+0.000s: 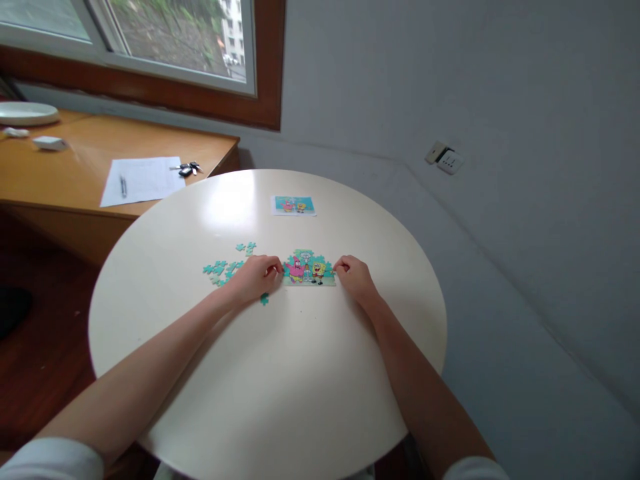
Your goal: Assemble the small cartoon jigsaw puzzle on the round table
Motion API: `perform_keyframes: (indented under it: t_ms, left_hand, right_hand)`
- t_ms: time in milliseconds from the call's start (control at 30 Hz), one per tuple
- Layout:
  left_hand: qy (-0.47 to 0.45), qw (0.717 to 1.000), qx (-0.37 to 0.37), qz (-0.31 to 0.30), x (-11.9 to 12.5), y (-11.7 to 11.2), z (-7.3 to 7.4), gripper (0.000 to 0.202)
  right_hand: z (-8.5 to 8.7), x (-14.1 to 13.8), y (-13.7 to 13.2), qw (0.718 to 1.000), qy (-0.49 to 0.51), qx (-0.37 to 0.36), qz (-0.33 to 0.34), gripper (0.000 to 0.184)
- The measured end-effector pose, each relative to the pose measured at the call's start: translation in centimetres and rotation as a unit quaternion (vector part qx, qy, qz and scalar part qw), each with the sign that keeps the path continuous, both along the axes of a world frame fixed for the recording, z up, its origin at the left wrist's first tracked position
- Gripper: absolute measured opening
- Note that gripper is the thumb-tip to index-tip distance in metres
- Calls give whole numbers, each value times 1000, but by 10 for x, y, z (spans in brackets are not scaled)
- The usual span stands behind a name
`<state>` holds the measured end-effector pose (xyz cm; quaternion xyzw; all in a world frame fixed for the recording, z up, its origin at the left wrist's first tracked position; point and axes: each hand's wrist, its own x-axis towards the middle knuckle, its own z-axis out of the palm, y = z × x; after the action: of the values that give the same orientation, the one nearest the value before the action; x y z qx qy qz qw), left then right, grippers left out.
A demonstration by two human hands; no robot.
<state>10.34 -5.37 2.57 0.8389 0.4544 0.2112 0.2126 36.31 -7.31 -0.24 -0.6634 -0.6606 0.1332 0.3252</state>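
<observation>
A partly assembled jigsaw puzzle [307,272] lies flat on the round white table, showing a pink, a pale and a yellow cartoon figure on a teal ground. Its upper edge is uneven. At its left edge my left hand [261,276] is closed, thumb and fingers pinched together on the border. My right hand [354,275] pinches the opposite edge in the same way. Fingers cover what exactly lies between the tips. Loose teal puzzle pieces [219,268] are scattered left of my left hand, partly behind it. One single piece [265,299] rests just below that hand.
Beyond the puzzle, a small picture card [294,206] lies on the white table [300,373]. A wooden desk [85,160] adjoins at the left, bearing a paper sheet [145,180], a pen and keys [187,169]. The wall stands close on the right.
</observation>
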Motion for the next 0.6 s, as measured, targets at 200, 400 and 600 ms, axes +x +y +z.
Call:
perform_keyframes:
  t_ms: [200,400,600]
  left_hand:
    - [-68,987,74,127,-22,17,9,23]
    - [-40,960,32,274,-60,36,28,22]
    - [-39,960,1,278,-73,42,28,21]
  right_hand:
    - [1,0,-1,1000,5,-6,2,18]
    - [4,-2,-1,1000,2,-15,-4,18]
    - [3,-1,-1,1000,6,-18,-6,18]
